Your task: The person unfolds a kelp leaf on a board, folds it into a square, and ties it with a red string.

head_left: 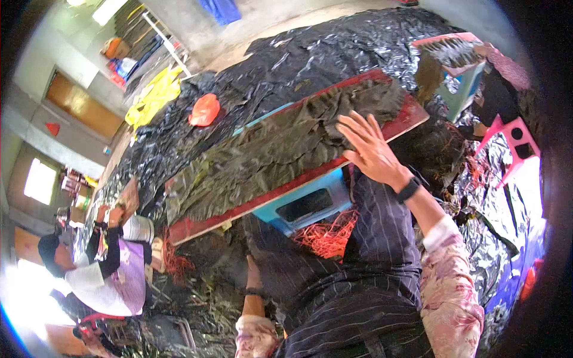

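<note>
Head view: right hand (370, 149) lies flat, fingers spread, on leaves (268, 149); left hand (253, 273) fingers hidden, cannot tell.

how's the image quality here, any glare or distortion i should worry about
Head view: heavy fisheye bend with dark vignetted corners; glare speckles the black plastic sheet; the frame's bottom-left edge is blown out white; the right hand on the leaf layer is fairly sharp, the left hand sits in shadow.

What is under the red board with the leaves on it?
A blue plastic stool props it up, with orange strands beside it. The board and its dark leaves hide the stool's top and whatever else lies beneath.
</note>
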A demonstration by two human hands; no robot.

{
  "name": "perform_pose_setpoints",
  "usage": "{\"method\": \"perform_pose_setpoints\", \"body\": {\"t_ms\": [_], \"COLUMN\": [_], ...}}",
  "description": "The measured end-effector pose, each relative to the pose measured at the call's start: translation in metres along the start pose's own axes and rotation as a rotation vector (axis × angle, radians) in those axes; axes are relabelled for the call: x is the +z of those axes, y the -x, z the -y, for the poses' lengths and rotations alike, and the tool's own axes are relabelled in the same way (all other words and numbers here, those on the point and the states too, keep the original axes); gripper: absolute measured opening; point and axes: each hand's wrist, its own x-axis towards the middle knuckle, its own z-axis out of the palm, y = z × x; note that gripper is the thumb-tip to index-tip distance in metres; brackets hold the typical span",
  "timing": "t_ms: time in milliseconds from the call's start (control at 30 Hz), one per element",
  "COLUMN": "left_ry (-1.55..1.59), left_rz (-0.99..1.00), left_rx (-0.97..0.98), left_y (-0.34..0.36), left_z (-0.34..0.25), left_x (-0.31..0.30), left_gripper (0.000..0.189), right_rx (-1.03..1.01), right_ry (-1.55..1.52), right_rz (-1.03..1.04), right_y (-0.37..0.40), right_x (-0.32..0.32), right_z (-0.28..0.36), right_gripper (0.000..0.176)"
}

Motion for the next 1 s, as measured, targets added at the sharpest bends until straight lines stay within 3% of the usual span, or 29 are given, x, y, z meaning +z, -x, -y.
{"method": "perform_pose_setpoints", "body": {"t_ms": [200, 300, 600, 833, 1000], "left_ry": [-0.044, -0.127, -0.282, -0.209, -0.177], "left_rz": [-0.119, -0.161, -0.285, -0.460, -0.530], "left_rx": [-0.003, 0.019, 0.157, 0.180, 0.225], "left_y": [0.018, 0.025, 0.039, 0.068, 0.076], "left_z": [0.006, 0.008, -0.012, 0.037, 0.026], "left_x": [0.023, 0.014, -0.003, -0.045, -0.061], "left_gripper": [0.067, 0.067, 0.064, 0.063, 0.062], "right_rx": [-0.006, 0.132, 0.149, 0.100, 0.094], "right_ry": [-0.061, -0.191, -0.158, -0.113, -0.101], "right_rz": [-0.024, -0.199, -0.145, -0.151, -0.096], "right_y": [0.078, 0.091, 0.089, 0.081, 0.078], "right_x": [0.005, 0.019, 0.025, 0.036, 0.034], "right_z": [0.004, -0.002, -0.007, -0.002, 0.002], "right_gripper": [0.039, 0.029, 0.032, 0.026, 0.024]}}
